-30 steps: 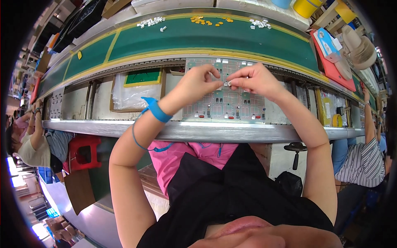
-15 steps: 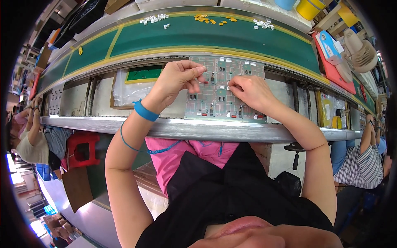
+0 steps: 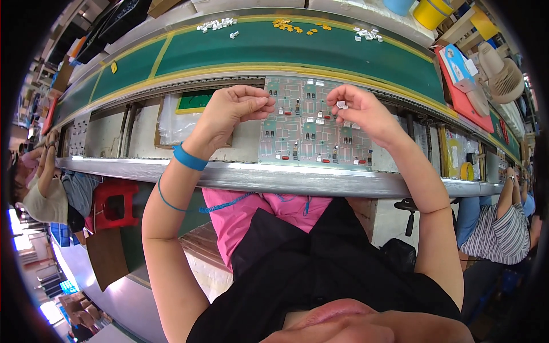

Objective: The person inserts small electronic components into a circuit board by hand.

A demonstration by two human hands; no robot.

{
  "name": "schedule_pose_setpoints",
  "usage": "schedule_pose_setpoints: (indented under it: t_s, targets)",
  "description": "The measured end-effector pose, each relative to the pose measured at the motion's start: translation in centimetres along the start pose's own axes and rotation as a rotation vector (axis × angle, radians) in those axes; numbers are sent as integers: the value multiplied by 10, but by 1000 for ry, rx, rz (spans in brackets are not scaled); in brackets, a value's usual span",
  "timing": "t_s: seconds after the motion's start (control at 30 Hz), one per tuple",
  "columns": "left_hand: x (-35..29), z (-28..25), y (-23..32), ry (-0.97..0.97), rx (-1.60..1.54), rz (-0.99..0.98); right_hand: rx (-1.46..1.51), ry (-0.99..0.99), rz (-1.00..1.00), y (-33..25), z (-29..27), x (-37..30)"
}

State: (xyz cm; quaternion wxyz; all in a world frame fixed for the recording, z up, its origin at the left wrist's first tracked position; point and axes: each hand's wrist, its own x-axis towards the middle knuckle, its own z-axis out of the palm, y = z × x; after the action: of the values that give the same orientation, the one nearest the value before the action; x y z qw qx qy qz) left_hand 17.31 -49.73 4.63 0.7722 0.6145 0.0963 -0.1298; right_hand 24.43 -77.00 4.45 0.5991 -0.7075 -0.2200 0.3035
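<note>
A grey-green circuit board (image 3: 320,137) printed with repeated outlines lies across the conveyor rails before me. Small black, white and red components stand on it. Over its far right part is my right hand (image 3: 366,114), palm partly turned up, fingers curled around a small white connector (image 3: 342,105). My left hand (image 3: 237,108) hovers at the board's far left edge with thumb and fingertips pinched together; whatever sits between them is too small to make out. A blue wrist strap (image 3: 190,156) with a coiled cord circles my left wrist.
Beyond the rails, a green bench strip (image 3: 246,54) carries white connectors (image 3: 217,25), yellow disc parts (image 3: 286,25) and more white parts (image 3: 368,35). A metal rail (image 3: 297,178) runs along the near side. A fan (image 3: 500,74) stands far right. Other people sit at both sides.
My right hand has lifted off the board and turned, so a white connector now shows in its fingers. My left hand has shifted slightly left, its fingers drawn closer together.
</note>
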Motion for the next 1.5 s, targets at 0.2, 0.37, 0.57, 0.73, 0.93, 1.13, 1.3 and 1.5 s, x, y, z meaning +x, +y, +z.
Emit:
schedule_pose_setpoints:
  t_s: [0.2,0.37,0.57,0.73,0.93,1.13,1.3,1.5]
  targets:
    - [2,-6,-10,103,200,68,360,11,115,-3,-5,-2]
    - [3,0,-21,136,676,240,365,-6,124,1,-11,-3]
    - [6,2,-30,122,1202,699,397,67,112,1,-5,-2]
    - [9,3,-33,45,1288,751,400,25,161,-2,-6,-5]
    - [7,7,-25,-51,1402,826,342,-10,180,2,-11,-5]
    - [4,6,-26,-79,1459,809,373,4,98,-2,-1,-5]
    - [9,4,-28,-59,1388,879,250,-20,120,-3,1,-7]
    - [40,-21,-4,133,1092,682,-53,-48,167,-10,5,-4]
